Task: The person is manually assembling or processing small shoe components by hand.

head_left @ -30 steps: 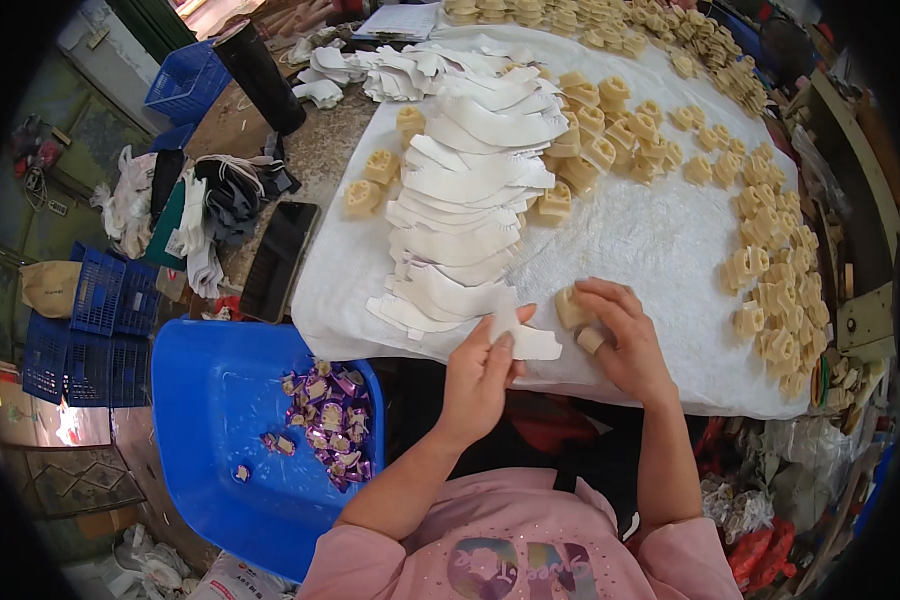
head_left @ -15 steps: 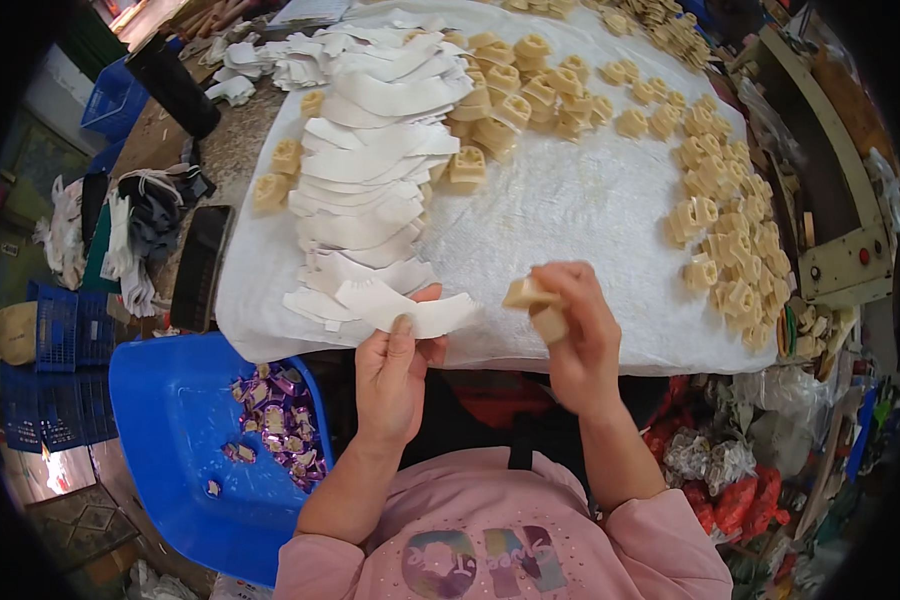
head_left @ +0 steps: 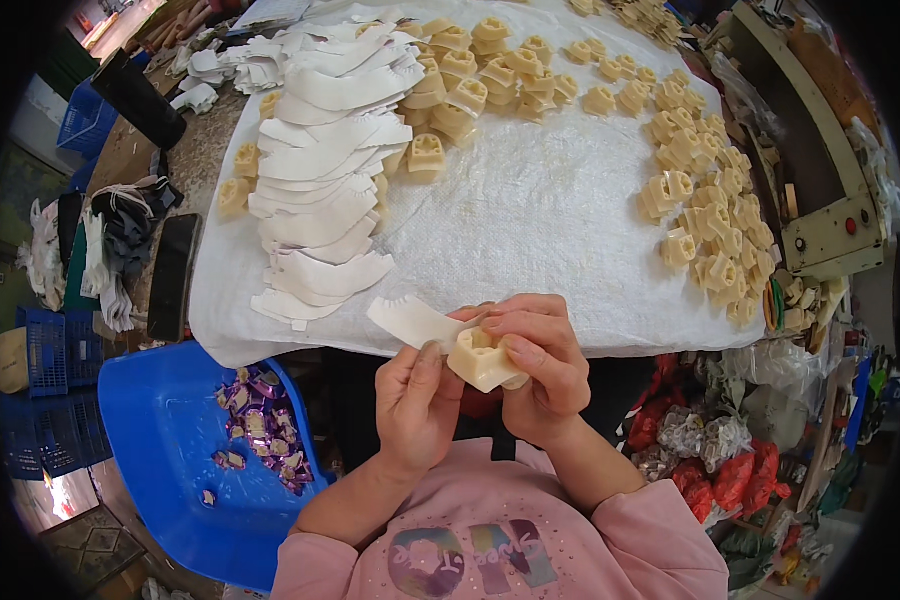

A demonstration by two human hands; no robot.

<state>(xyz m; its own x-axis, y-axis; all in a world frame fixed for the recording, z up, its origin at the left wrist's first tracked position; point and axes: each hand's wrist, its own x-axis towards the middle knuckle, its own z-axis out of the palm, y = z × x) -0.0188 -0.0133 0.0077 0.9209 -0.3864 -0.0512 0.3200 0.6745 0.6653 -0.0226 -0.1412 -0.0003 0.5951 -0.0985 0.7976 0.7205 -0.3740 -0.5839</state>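
Note:
My left hand (head_left: 412, 402) pinches a curved white paper-like strip (head_left: 408, 318) with a snipped edge. One end of it reaches to the side of a hollow cream-coloured piece (head_left: 482, 370). My right hand (head_left: 542, 352) is closed around that piece, its opening facing up. Both hands meet in front of the table's near edge; the strip's other end sticks out to the left. Fingers hide where strip and piece meet. Beyond my left hand lies a long overlapping row of similar white strips (head_left: 320, 215).
A white sheet (head_left: 510, 230) covers the table. More cream pieces (head_left: 715, 235) lie along its right side and far edge. A dark phone (head_left: 175, 275) lies at the left. Below stands a blue tub (head_left: 160, 440) holding purple shiny pieces (head_left: 262, 415). Red bags (head_left: 735, 475) lie lower right.
My right hand has brought the cream piece left to the strip in my left hand. My left hand has moved slightly right and down. The whole view has shifted a little.

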